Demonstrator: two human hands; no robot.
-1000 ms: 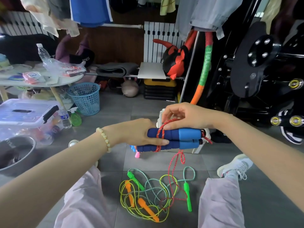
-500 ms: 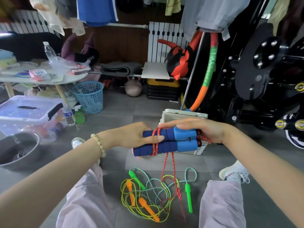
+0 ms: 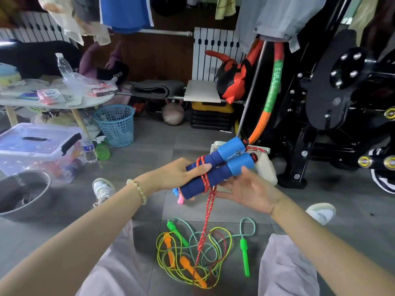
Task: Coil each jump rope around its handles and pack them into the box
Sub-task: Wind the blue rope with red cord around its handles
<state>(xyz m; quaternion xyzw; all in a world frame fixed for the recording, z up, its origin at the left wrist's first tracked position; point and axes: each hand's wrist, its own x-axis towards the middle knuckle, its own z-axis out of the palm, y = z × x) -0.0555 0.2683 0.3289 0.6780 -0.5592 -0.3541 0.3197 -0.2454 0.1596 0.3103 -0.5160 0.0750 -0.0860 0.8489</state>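
- You sit over a grey tiled floor in a crowded room, with clothes hanging above, a blue mesh basket ahead to your left and a black exercise machine to your right.
- A clear lidded tub and a metal bowl stand on the floor at far left.
- Your left hand grips the dark ends of the two blue foam handles. They lie side by side, tilted up to the right, and your thumb lies over the rope turns.
- The red rope is wound a few turns round both handles near your thumb, and the rest hangs straight down to the floor.
- Your right hand is spread wide, palm up, just under the lighter ends of the handles. Its fingers are straight and grip nothing, and you cannot tell whether they touch the rope.
- A white box stands on the floor just behind the handles.
- Between your knees lie a green-handled rope and an orange-handled rope, tangled in loose loops, with the red tail dropping into them.
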